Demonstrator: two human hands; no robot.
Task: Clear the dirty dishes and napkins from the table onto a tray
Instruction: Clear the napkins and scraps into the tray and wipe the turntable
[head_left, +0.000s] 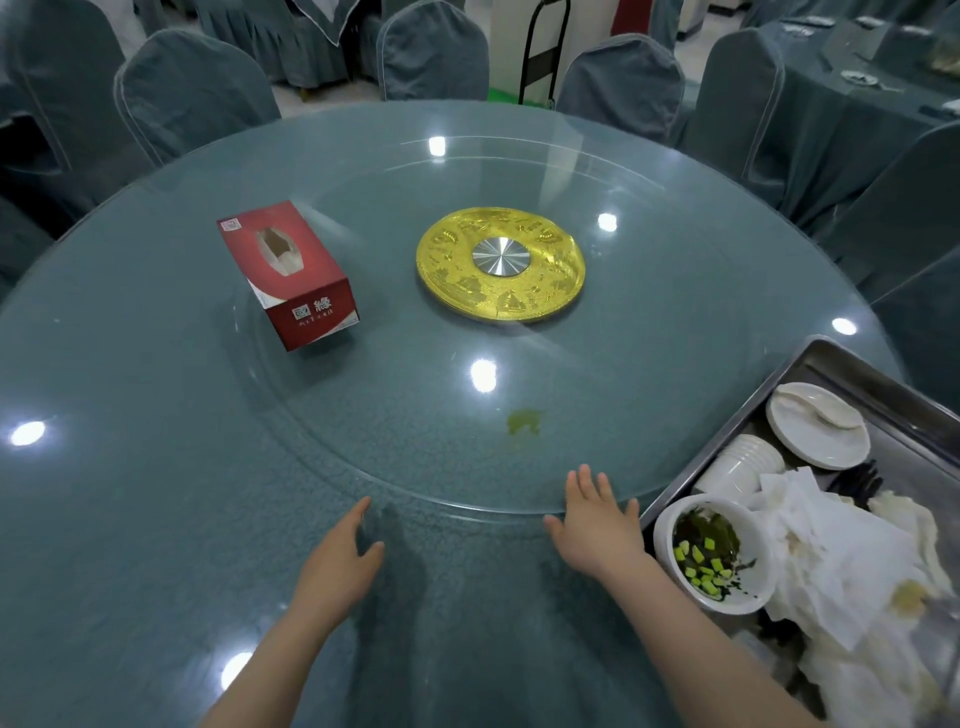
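Observation:
A metal tray (852, 371) sits at the table's right edge. It holds a white bowl (714, 556) of green food scraps, stacked white cups (743, 465), a white plate (818, 428) with a spoon, and crumpled white napkins (852, 566). My right hand (597, 519) lies flat, fingers spread, on the rim of the glass turntable (363, 415), just left of the tray. My left hand (340, 558) hovers over the near tabletop, fingers apart and holding nothing.
A red tissue box (288, 270) stands on the turntable at left. A gold disc with a steel hub (501, 262) marks the centre. A green smear (524, 422) stains the glass. Grey-covered chairs (434, 52) ring the round table.

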